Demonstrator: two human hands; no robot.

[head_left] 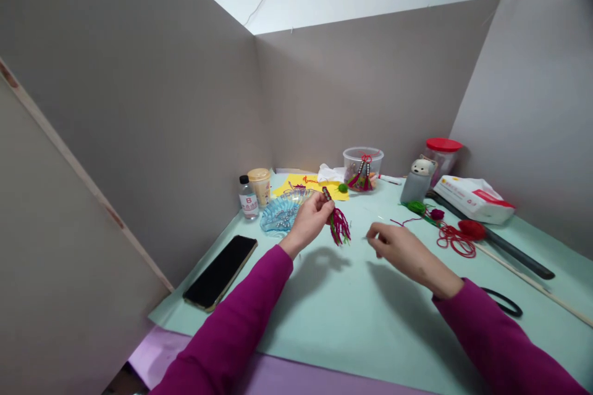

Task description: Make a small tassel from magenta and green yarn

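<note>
My left hand (311, 217) is closed on a tassel of magenta and green yarn (340, 226), pinching its beaded top so the strands hang down to the right. My right hand (393, 245) hovers over the table to the right of the tassel, apart from it. Its thumb and fingers are pinched together, and a tiny thin thing seems to stick out at the tips, too small to name. Behind my left hand lies a blue scalloped dish (273, 217) with small silvery beads. A black loop like a scissors handle (504, 302) shows beside my right forearm.
A phone (221, 273) and a small bottle (249, 199) are at left, near a lidded cup (260, 185). Behind are a yellow sheet (340, 192) and a clear tub (351, 160). Red yarn (456, 242), a grey bear-topped bottle (416, 184) and a tissue pack (472, 200) lie right.
</note>
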